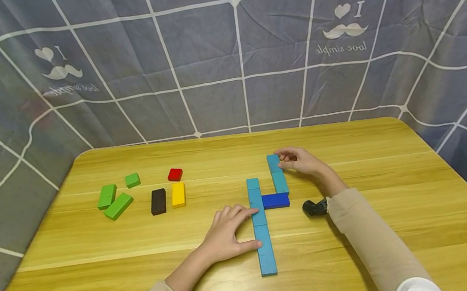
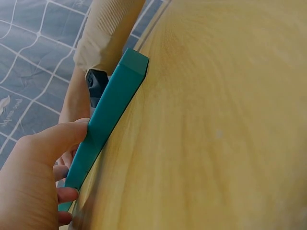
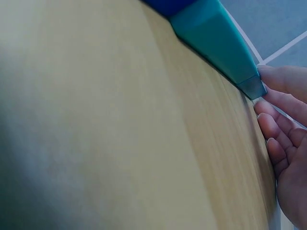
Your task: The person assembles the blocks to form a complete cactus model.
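Several light-blue blocks lie end to end in a straight row (image 1: 266,253). A dark-blue block (image 1: 276,201) sticks out from the row's right side. From its far right end, two more light-blue blocks run away from me, a nearer one (image 1: 280,183) and a farther one (image 1: 273,163). My left hand (image 1: 223,237) has its thumb and index finger spread apart, their tips touching the row's left side. My right hand (image 1: 308,161) touches the farther block at its right side and far corner with thumb and index finger; its other fingers are loosely bent in the right wrist view.
On the left of the wooden table (image 1: 97,271) lie several green blocks (image 1: 118,206), a black block (image 1: 158,201), a yellow block (image 1: 179,195) and a small red block (image 1: 175,174). A grey curtain (image 1: 198,43) with white lines hangs behind the table.
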A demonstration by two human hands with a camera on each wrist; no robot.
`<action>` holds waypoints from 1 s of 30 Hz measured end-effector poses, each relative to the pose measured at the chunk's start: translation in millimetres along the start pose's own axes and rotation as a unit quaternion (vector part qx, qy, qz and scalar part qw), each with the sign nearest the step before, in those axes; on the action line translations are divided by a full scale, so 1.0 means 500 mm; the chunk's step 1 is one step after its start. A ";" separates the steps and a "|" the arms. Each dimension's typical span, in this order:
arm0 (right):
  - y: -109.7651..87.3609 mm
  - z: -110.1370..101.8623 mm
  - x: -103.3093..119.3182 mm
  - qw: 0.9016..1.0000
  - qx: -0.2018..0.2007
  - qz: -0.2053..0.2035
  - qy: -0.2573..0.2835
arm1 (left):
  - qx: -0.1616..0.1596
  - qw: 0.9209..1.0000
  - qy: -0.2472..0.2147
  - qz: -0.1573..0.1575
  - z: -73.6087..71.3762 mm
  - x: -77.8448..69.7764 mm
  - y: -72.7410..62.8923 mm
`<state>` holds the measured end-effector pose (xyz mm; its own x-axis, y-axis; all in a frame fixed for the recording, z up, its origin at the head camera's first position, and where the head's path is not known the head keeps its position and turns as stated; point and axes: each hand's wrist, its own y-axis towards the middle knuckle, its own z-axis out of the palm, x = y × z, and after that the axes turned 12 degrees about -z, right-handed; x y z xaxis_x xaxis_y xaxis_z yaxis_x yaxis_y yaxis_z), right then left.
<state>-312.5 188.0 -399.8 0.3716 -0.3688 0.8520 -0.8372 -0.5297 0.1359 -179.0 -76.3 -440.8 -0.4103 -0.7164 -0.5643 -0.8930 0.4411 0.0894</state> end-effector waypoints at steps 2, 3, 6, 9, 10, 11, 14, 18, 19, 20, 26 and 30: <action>-0.001 0.000 0.001 1.000 -0.001 0.001 0.000 | 0.000 1.000 0.000 0.000 0.001 0.000 0.000; -0.001 0.000 0.002 1.000 -0.001 0.002 0.000 | 0.000 1.000 0.001 0.000 0.001 0.001 0.000; -0.001 -0.001 0.001 1.000 -0.001 0.004 -0.002 | -0.001 1.000 0.000 0.002 0.001 0.000 0.001; 0.000 -0.002 -0.004 1.000 0.000 0.002 -0.004 | -0.002 1.000 0.000 0.002 0.001 0.000 0.000; 0.001 -0.002 -0.007 1.000 0.001 0.000 -0.006 | -0.001 1.000 0.000 0.002 0.001 0.000 0.000; 0.001 -0.002 -0.009 1.000 0.002 -0.003 -0.007 | -0.001 1.000 0.000 0.002 0.001 0.000 0.000; 0.007 -0.003 -0.034 1.000 -0.002 -0.005 -0.005 | -0.001 1.000 0.001 0.001 0.000 0.000 -0.001; 0.010 -0.001 -0.062 1.000 -0.026 0.000 -0.001 | -0.003 1.000 0.001 0.001 0.000 0.000 -0.001; 0.008 0.001 -0.063 0.999 -0.033 0.004 0.001 | -0.003 1.000 0.001 0.001 0.000 0.000 -0.001; 0.005 0.003 -0.061 0.999 -0.038 0.003 -0.001 | -0.003 1.000 0.001 0.000 0.000 0.000 -0.001; -0.024 0.024 -0.041 0.999 -0.044 0.000 0.010 | 0.001 1.000 0.001 -0.002 0.000 0.000 -0.002; -0.043 0.040 -0.033 0.999 -0.041 -0.016 0.015 | -0.002 1.000 0.003 -0.001 -0.001 0.000 -0.002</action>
<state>-292.5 190.4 -427.1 0.3873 -0.3295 0.8610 -0.8559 -0.4756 0.2030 -178.0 -76.8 -440.5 -0.4097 -0.7209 -0.5590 -0.8944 0.4379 0.0907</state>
